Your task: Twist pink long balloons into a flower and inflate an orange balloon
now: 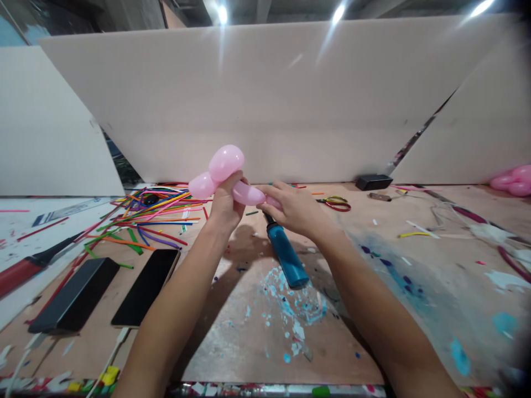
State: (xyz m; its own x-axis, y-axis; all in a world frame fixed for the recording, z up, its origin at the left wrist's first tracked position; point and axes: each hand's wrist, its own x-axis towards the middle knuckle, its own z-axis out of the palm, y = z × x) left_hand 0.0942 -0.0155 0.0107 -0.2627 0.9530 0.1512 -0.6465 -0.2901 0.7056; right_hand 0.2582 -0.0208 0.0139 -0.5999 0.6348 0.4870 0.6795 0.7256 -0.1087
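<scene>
a pink balloon [226, 161] is held in two hands above a stained table [232, 356]

the pink balloon is kept in the air over the middle of the table, in front of a large white board [249, 99]. its neck between the round parts is enclosed by the left hand [228, 202], whose thumb and fingers are curled around it. by the right hand [293, 209] the thinner end is pinched between thumb and fingers.

a part of the balloon is covered by the left hand, and its tip is hidden by the right hand, so it cannot be told whether a knot is made there. the nozzle of a blue pump [287, 255], which is laid on the table just below the right hand, is partly hidden too. at the left edge a red tool [19, 275] is cut off, and at the right edge a second pink balloon shape [514, 181] is cut off and blurred.

the balloon is formed of smooth, shiny rubber, with two rounded bubbles at the left and a longer piece between the hands. a tangled heap of thin coloured strips [166, 207] is spread at the left. nearer, a glossy flat phone [146, 287] is placed beside a black block [77, 296]. behind the right hand, scissors [327, 201] with yellow and red handles are seen near a small black box [373, 182]. the wooden surface is marked by flaky blue paint.
</scene>
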